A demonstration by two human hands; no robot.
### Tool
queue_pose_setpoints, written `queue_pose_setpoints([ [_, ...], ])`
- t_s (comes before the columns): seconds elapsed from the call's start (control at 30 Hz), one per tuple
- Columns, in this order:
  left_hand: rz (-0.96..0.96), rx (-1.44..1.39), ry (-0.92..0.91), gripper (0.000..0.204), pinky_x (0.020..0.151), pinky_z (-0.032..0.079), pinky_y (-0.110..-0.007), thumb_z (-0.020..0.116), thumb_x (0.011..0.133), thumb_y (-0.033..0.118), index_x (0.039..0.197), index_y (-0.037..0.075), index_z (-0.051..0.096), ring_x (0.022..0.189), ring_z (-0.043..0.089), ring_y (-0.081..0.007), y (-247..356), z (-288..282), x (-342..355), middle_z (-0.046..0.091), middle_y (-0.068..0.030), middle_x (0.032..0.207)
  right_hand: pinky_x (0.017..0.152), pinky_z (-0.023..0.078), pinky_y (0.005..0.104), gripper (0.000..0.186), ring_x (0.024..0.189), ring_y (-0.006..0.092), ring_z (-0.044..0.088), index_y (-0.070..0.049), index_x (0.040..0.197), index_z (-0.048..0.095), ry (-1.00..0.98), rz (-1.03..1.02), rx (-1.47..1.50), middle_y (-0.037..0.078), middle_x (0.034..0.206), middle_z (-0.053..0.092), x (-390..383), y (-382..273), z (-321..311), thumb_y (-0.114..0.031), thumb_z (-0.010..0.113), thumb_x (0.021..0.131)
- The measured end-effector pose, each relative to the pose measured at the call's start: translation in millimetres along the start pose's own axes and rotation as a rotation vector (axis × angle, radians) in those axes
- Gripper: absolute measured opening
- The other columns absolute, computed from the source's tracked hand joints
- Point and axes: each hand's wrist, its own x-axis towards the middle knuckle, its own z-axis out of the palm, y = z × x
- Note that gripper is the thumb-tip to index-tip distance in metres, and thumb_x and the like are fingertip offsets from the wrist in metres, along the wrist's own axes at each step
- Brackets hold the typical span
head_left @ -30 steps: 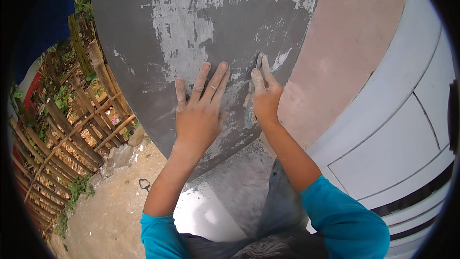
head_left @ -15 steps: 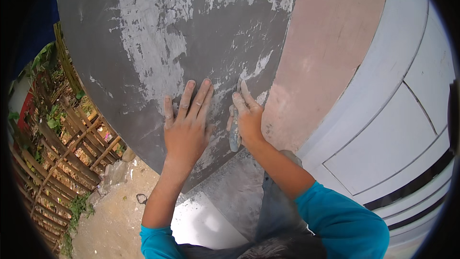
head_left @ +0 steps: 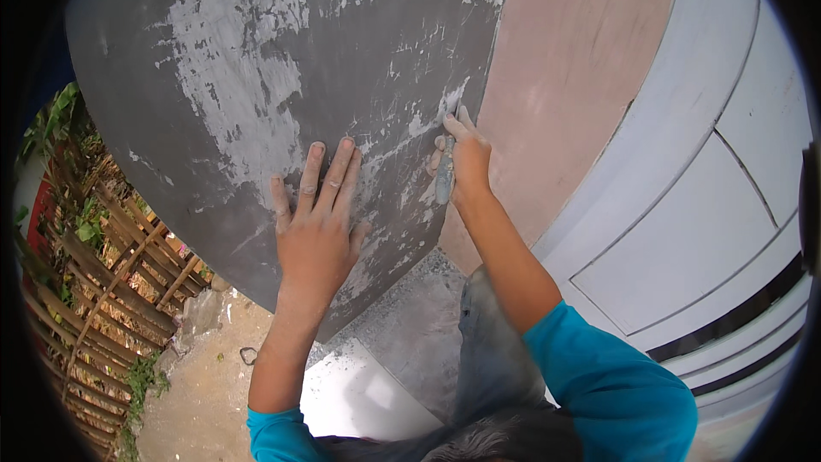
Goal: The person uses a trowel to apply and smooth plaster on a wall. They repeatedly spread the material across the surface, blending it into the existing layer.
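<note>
Pale dust coats the fingers of my left hand, which lies flat with fingers spread against a dark grey wall. My right hand is closed round the handle of a small scraper, close to the wall's right edge. Its blade is mostly hidden, with the tip near a pale patch of filler. Rough whitish filler also covers the wall's upper left and top in flaky, broken patches, and thin light streaks run between my hands.
A pinkish plastered wall joins on the right, then a white panelled door. At lower left stands a bamboo fence with plants beside sandy ground. A white tile and grey floor lie below, by my trouser leg.
My right hand has moved up and right along the wall with the scraper. My left hand stays flat on the wall, and the view has shifted slightly.
</note>
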Motion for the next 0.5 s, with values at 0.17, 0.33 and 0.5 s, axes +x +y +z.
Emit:
queue_pose_setpoints([
  [0.17,0.019,0.005,0.007,0.112,0.136,0.012,-0.073,0.094,0.079,0.041,0.175,0.028,0.038,0.172,0.020,-0.0232,1.0,1.7,-0.1,0.029,0.0102,0.184,0.046,0.047,0.0358,0.080,0.049,0.0145,0.053,-0.012,0.179,0.026,0.016,0.119,-0.099,0.002,0.075,0.058,14.2,1.7,-10.4,-0.021,0.065,0.110],
  [0.33,0.014,-0.032,-0.009,0.110,0.135,0.013,-0.073,0.094,0.081,0.039,0.175,0.027,0.038,0.172,0.020,-0.0231,1.9,1.7,0.5,0.030,0.0096,0.184,0.046,0.046,0.0357,0.080,0.048,0.0152,0.053,-0.012,0.179,0.026,0.044,0.133,-0.034,0.002,0.073,0.058,7.1,-7.6,-7.4,-0.023,0.066,0.110],
  [0.5,0.027,-0.018,-0.006,0.111,0.135,0.017,-0.074,0.094,0.081,0.038,0.175,0.027,0.038,0.172,0.020,-0.0229,3.1,2.5,1.1,0.029,0.0098,0.184,0.047,0.045,0.0350,0.079,0.048,0.0149,0.052,-0.012,0.179,0.027,0.025,0.149,-0.114,0.001,0.070,0.056,-2.4,-7.5,-6.2,-0.024,0.065,0.110],
])
